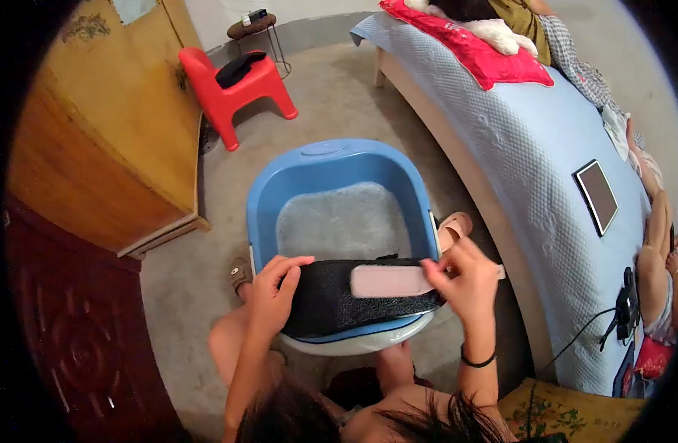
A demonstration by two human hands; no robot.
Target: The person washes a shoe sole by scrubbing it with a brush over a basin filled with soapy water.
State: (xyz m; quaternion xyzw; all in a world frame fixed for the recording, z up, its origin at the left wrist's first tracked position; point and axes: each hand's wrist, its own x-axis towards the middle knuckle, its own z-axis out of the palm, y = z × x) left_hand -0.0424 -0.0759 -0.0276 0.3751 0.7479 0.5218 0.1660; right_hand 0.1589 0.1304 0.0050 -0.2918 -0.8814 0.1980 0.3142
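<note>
A dark, wet black cloth (324,295) lies over the near rim of a blue basin (261,199). Soapy, greyish water (342,218) fills the lower part of the basin. My left hand (271,295) grips the cloth at its left end. In my right hand (464,280) is a pale pink scrubbing brush (389,281), held by its handle with its flat back facing up. The brush rests on or just over the cloth, and its underside is hidden.
A red plastic chair (257,85) with a dark item stands beyond the basin, beside a yellow wooden cabinet (125,118). At right, a bed with a blue cover (523,155) holds a tablet (597,196) and cables. Another person's legs (652,244) are on the bed.
</note>
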